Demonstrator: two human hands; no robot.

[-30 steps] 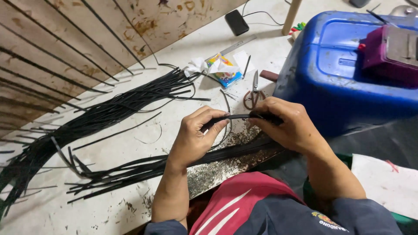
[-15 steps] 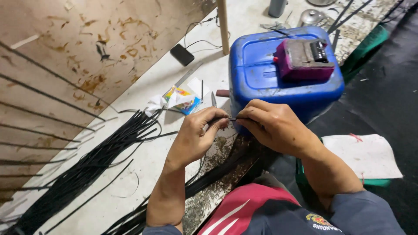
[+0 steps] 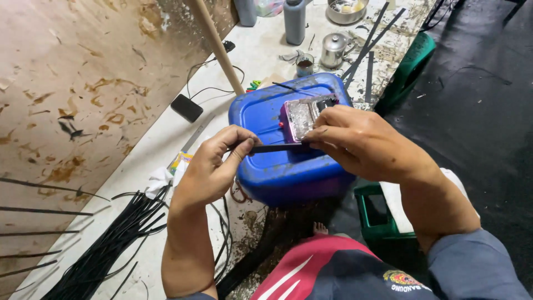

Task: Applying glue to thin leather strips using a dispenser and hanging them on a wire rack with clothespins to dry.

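Left hand (image 3: 214,166): mine, bare, no glove, no ring or watch that I can see.
Left forearm: bare all the way down to the bottom edge of view; the sleeve on this side barely shows there.
Right hand (image 3: 361,141): bare as well, no glove, nothing on the fingers.
Right sleeve (image 3: 472,266): long, grey-blue cloth, ending in a plain cuff just past the wrist.
Shirt front (image 3: 333,272): dark navy with a broad red panel and slanting white stripes.
Badge (image 3: 402,278): small round embroidered patch on the chest, yellow and red, with lettering under it.
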